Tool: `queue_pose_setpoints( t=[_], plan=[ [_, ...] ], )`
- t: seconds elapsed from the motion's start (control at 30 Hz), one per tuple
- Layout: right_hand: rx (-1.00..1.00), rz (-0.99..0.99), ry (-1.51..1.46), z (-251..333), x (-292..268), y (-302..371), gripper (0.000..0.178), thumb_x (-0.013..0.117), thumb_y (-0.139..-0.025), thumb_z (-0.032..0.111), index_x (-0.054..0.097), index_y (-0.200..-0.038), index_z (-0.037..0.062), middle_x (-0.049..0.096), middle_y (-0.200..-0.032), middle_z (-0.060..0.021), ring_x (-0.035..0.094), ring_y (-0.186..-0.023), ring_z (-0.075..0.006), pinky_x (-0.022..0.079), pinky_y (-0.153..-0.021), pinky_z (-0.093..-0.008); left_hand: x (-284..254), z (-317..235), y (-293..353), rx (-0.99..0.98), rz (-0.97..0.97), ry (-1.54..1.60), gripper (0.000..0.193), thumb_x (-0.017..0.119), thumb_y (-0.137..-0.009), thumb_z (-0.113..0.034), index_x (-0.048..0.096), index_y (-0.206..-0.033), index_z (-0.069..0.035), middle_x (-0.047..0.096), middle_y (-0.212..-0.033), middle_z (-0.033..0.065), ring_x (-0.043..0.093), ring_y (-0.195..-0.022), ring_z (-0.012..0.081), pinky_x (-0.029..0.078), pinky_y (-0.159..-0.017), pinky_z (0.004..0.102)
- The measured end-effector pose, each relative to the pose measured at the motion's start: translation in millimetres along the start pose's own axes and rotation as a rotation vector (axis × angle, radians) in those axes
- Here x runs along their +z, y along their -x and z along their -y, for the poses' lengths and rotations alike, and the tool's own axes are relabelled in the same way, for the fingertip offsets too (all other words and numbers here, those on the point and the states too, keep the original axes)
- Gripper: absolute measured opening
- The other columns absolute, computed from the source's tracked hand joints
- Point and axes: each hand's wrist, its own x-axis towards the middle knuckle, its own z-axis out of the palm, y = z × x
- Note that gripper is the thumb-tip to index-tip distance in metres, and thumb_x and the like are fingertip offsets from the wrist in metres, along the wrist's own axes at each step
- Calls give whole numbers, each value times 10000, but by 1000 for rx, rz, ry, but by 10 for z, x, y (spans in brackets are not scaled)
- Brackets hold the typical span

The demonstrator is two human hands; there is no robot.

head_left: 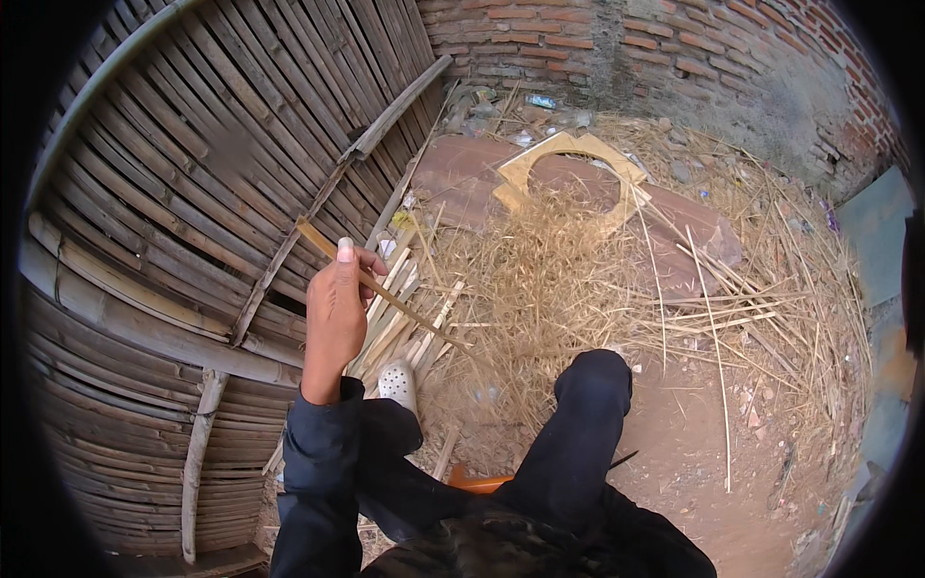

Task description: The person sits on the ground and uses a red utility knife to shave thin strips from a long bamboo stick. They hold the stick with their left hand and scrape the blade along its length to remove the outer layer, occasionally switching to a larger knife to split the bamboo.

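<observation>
My left hand (335,313) is raised in front of the slatted bamboo wall, thumb on top and fingers curled round a thin bamboo strip (409,313). The strip slants from the upper left, past the hand, down to the right over a heap of shavings. My right hand is out of view. Beside my right knee, a dark, thin, pointed thing (624,459) sticks out; the rest of it is hidden behind my leg. Several pale split bamboo pieces (390,328) lie on the ground just beyond my left foot, below the raised hand.
Curly bamboo shavings (540,279) spread ahead of me. Behind them, a yellowish board with a round cut-out (517,173) rests on a reddish-brown sheet (448,178). Long thin strips (716,376) lie at right. A brick wall (549,39) closes the far side; something orange (482,484) shows between my legs.
</observation>
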Motion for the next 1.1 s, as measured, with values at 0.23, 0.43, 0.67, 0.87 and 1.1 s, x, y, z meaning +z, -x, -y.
queue_pose_setpoints(
  t=[0.23,0.43,0.67,0.87,1.1],
  plan=[
    [4,-398,-274,-682,-360,-256,481,441,-913,377,638,-961,-59,663,-786,-205,647,-714,-346,495,-650,-449,-75,130,-123,198,-48,157,549,278,-1019,-371,630,-909,36,553,-778,59,501,-764,135,402,-715,279],
    [-283,-690,-1028,-1,-1484,629,274,401,-968,303,503,-948,50,535,-671,-68,565,-534,-176,484,-453,-303,-195,164,-253,285,-61,527,473,273,-1040,-337,575,-979,23,514,-730,32,485,-698,112,417,-678,257],
    [-749,-618,-1553,1862,-2862,2809,217,433,-992,300,413,-1046,91,501,-656,-48,488,-440,-151,436,-417,-277,-168,423,-348,233,-48,911,333,368,-1016,-307,479,-849,-41,280,-604,-43,290,-545,75,261,-530,234],
    [-1016,57,-1499,2817,-2710,3831,256,529,-896,67,377,-1099,90,528,-802,-71,523,-529,-124,452,-432,-260,-76,568,-279,224,-56,964,332,434,-970,-314,459,-766,-52,297,-606,-31,300,-544,77,265,-522,226],
    [-893,347,-972,3108,-1444,3948,204,497,-939,77,430,-1128,40,515,-689,-35,486,-469,-76,416,-410,-225,-31,565,-223,237,-85,1000,375,434,-958,-332,405,-687,-74,305,-593,-10,297,-541,86,265,-507,232]
  ],
)
